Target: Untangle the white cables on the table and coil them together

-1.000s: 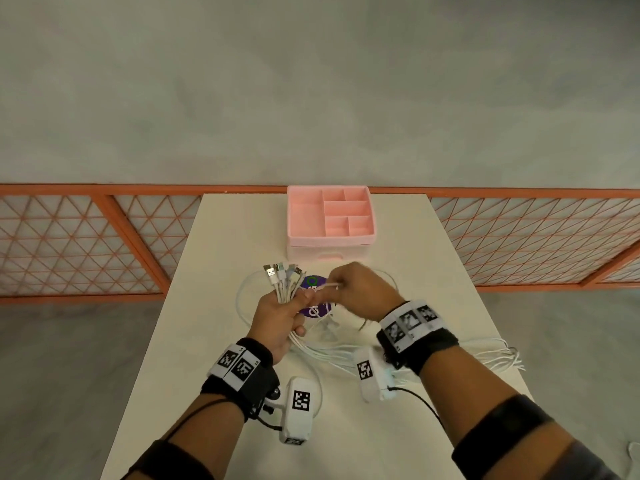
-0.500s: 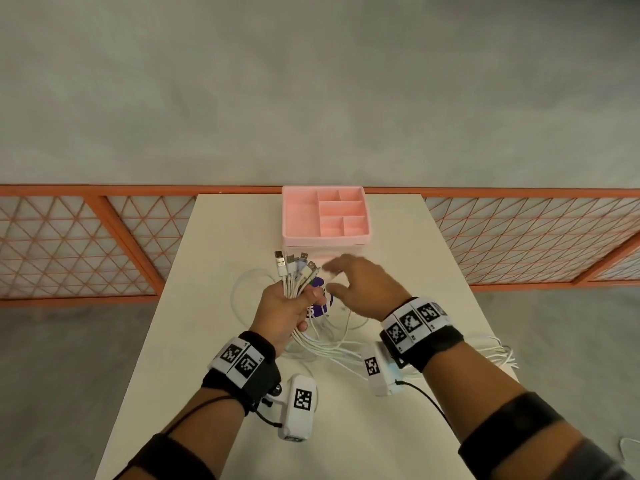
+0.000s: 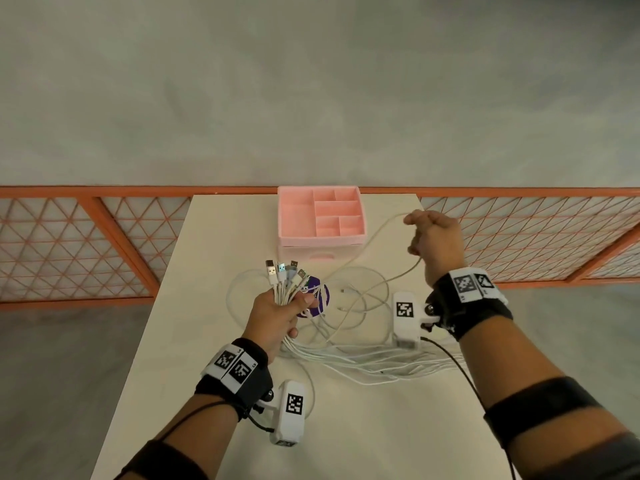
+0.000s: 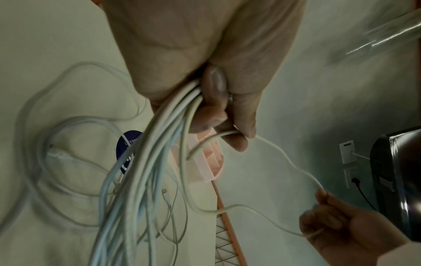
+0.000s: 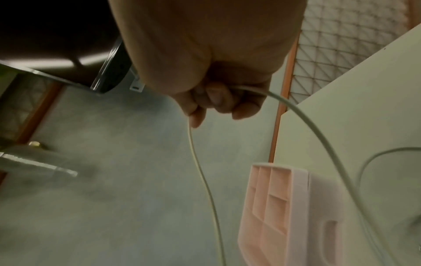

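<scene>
My left hand (image 3: 277, 313) grips a bundle of white cables (image 3: 363, 362) near their USB plugs (image 3: 285, 273), which fan upward above the fist. In the left wrist view the left hand (image 4: 218, 108) has its fingers curled round the cable bundle (image 4: 145, 171). My right hand (image 3: 433, 237) is raised at the right of the pink box and pinches a single white cable (image 3: 374, 237) that stretches back toward the bundle. The right wrist view shows the right hand (image 5: 216, 100) with that single cable (image 5: 318, 135) running through its curled fingers. Loose loops (image 3: 346, 299) lie on the table.
A pink compartment box (image 3: 320, 216) stands at the far middle of the cream table (image 3: 207, 341). A purple round sticker (image 3: 317, 299) lies under the cables. Orange lattice railing (image 3: 69, 244) runs behind the table; grey floor lies beyond.
My right hand has moved from beside the left hand up and to the right, drawing one cable out with it. The left hand keeps its grip on the bundle.
</scene>
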`<state>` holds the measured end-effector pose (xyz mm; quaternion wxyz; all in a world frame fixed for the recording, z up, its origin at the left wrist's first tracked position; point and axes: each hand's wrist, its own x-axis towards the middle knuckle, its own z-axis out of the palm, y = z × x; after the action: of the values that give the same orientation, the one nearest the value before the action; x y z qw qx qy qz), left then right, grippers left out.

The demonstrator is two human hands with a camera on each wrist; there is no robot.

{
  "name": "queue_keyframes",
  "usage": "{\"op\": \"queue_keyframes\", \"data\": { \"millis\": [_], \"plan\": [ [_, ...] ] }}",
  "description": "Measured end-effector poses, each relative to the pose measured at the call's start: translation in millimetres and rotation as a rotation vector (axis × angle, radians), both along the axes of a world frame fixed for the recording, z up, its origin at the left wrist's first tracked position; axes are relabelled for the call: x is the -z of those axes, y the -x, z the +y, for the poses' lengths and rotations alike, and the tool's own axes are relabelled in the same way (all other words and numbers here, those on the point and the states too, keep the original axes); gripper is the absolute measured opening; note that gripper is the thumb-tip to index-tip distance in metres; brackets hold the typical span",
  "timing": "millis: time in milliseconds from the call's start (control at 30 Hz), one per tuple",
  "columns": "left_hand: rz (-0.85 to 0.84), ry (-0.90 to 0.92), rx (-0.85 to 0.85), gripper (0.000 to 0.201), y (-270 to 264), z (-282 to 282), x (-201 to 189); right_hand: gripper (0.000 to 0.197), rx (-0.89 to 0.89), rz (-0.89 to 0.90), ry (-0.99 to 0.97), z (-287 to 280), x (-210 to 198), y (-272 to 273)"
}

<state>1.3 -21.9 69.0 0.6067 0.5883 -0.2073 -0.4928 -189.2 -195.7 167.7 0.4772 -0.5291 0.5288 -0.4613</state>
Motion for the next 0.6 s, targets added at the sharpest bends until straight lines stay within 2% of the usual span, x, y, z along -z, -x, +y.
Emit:
{"op": "queue_keyframes", "data": {
  "millis": [67,167,233,300,367,433,467,500,567,600],
  "plan": [
    [-0.009,-0.002,-0.036,0.009,-1.5,0.0,0.6,0.026,0.175,-0.077,-0.06,-12.3,-0.3,21.0],
    [0.046,-0.013,-0.099,0.001,-4.5,0.0,2.9,0.024,0.419,-0.299,-0.236,-34.7,2.0,56.4],
    [0.073,0.009,-0.094,0.011,-0.8,-2.8,3.0,0.027,0.509,-0.42,-0.332,-41.0,8.4,75.6],
    [0.078,0.034,-0.08,0.014,6.6,-7.4,-3.3,0.03,0.522,-0.416,-0.393,-42.7,27.0,94.0],
    [0.063,0.055,-0.061,0.028,12.7,-11.2,-8.8,0.031,0.499,-0.251,-0.423,-36.0,48.4,110.1],
    [0.088,0.07,-0.05,0.038,16.5,-13.4,-13.7,0.031,0.48,0.007,-0.499,-29.4,76.9,127.5],
    [0.105,0.071,-0.053,0.039,17.6,-14.4,-14.8,0.031,0.461,0.045,-0.576,-24.4,92.7,136.2],
    [0.124,0.066,-0.063,0.039,18.0,-14.6,-15.5,0.029,0.415,0.099,-0.639,-19.7,108.7,144.2],
    [0.154,0.047,-0.088,0.038,17.4,-14.7,-16.8,0.019,0.215,0.31,-0.738,-10.0,138.2,153.5],
    [0.171,0.038,-0.097,0.036,16.5,-15.0,-16.9,0.022,0.135,0.41,-0.768,-7.1,149.8,156.9]
  ]
}}
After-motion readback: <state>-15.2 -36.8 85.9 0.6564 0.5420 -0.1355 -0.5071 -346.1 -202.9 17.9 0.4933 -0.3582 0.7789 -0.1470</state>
